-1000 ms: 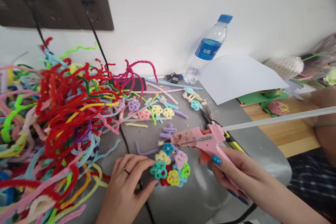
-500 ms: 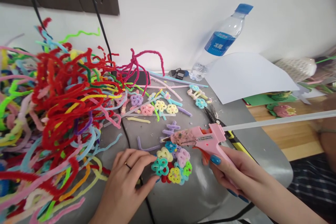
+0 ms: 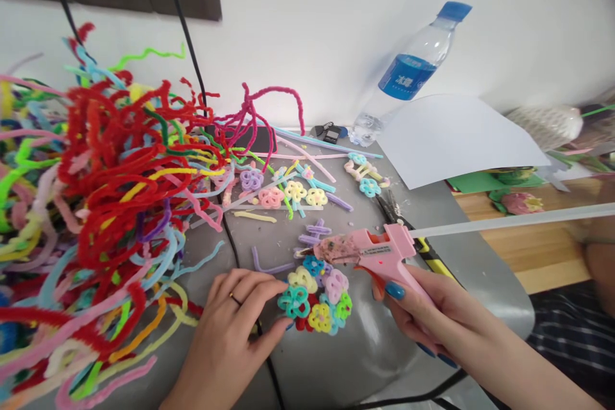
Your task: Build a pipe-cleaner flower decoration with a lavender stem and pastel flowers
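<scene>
My right hand [image 3: 432, 317] is closed around the handle of a pink glue gun [image 3: 369, 253], one finger on its orange trigger. The gun's nozzle points left, just above a cluster of small pipe-cleaner flowers [image 3: 317, 301] on the grey table [image 3: 446, 250]. A long clear glue stick [image 3: 509, 221] juts from the gun's back toward the right. My left hand [image 3: 235, 327] rests on the table with fingertips pinching the teal flower at the cluster's left edge. A ring shows on one finger.
A big tangle of coloured pipe cleaners [image 3: 96, 205] fills the left. Loose flowers and cut stems [image 3: 288, 192] lie mid-table, scissors [image 3: 394, 208] beside them. A water bottle [image 3: 408, 70] and white paper sheet [image 3: 456, 134] stand at the back. Another person's arm [image 3: 598, 256] is at right.
The view has shifted slightly down and right. Both hands and the glue gun keep nearly the same place over the flower cluster.
</scene>
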`<state>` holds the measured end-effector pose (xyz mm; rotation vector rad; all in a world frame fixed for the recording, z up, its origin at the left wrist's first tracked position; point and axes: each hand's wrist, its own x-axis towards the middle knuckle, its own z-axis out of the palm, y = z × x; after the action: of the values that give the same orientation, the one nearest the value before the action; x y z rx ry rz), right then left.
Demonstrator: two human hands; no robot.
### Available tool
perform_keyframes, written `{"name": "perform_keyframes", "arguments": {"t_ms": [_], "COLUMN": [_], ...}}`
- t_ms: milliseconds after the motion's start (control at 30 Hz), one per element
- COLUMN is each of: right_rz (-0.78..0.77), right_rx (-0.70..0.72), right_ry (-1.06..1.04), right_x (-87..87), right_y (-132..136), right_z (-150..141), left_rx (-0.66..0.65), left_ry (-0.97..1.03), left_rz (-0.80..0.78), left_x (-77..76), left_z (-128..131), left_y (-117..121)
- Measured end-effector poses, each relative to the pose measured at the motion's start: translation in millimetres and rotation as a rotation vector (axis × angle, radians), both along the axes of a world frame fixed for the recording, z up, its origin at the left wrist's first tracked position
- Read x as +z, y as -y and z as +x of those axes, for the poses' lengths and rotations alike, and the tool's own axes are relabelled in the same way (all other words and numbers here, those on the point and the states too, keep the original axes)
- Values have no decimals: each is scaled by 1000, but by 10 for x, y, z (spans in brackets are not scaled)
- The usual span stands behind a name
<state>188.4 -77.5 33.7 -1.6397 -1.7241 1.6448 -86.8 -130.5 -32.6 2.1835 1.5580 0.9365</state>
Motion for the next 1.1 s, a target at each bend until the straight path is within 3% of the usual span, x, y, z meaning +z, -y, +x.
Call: {"name": "perform_keyframes", "arguments": {"t_ms": [400, 633, 900, 1100], "right_rz": [84, 131, 68, 107], "right_rx": [35, -13, 13, 29], "right_ry": [49, 101, 76, 68], "right_x": [172, 182, 145, 113], "right_y": [-6, -12, -34, -58], "right_z": [-7, 67, 59, 31], "left_rx": [-9, -11, -15, -23], "left_ry": [-11, -10, -17, -35], "left_rz": [33, 20, 18, 22], "left_x": [3, -8, 9, 19], "left_z": [0, -1, 4, 6], "left_y": [-18, -10, -8, -11]}}
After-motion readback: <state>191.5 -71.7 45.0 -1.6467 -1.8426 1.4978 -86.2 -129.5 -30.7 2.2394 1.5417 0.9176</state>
